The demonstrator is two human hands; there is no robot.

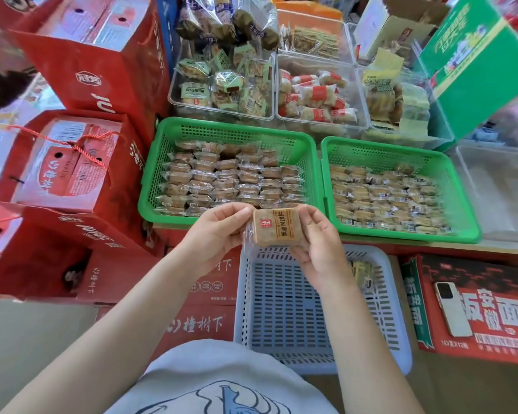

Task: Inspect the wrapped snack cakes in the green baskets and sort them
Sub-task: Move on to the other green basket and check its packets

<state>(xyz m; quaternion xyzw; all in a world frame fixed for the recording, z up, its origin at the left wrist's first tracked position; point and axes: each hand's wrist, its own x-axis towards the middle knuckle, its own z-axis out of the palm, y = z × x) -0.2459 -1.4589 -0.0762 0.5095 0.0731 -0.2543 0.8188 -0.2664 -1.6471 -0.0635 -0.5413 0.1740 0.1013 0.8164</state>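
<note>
I hold one wrapped brown snack cake (275, 227) face up between both hands, above the far end of a pale blue-grey basket (245, 309). My left hand (219, 227) pinches its left wrapper edge and my right hand (317, 240) grips its right side. Just beyond stand two green baskets: the left green basket (159, 162) holds neat rows of wrapped cakes (228, 180), and the right green basket (461, 198) holds rows of paler wrapped cakes (386, 198). One wrapped cake (361, 271) lies in the blue-grey basket, partly hidden by my right wrist.
Red gift boxes (72, 162) crowd the left side. Clear bins of other packaged snacks (222, 85) stand behind the green baskets, next to a green carton (473, 55). A white phone (452, 309) lies on a red carton (485, 342) at the right.
</note>
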